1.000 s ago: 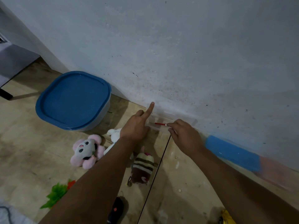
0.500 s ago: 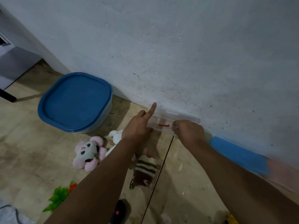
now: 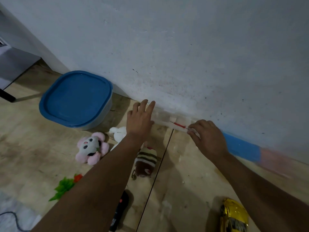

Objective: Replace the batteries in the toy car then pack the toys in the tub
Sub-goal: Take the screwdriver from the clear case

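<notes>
A gold toy car [image 3: 232, 216] lies on the floor at the bottom right, apart from both hands. The tub [image 3: 75, 99], closed by a blue lid, stands at the left by the wall. A long clear case [image 3: 164, 122] with a thin red tool [image 3: 179, 125] inside lies along the foot of the wall. My left hand [image 3: 140, 119] rests at the case's left end with its fingers spread. My right hand [image 3: 207, 138] pinches the case's right end. Whether it grips the tool itself I cannot tell.
On the floor lie a pink flower plush [image 3: 91, 148], a white plush [image 3: 119, 133], a striped brown plush [image 3: 146, 162], a green leafy toy [image 3: 64, 186] and a black remote [image 3: 121, 210]. A blue strip [image 3: 240, 148] runs along the wall base. A dark furniture leg [image 3: 7, 96] stands far left.
My left hand has gone from a raised index finger to all fingers spread at the case's left end. My right hand stays pinched on the right end. The view has tilted down, showing the gold car.
</notes>
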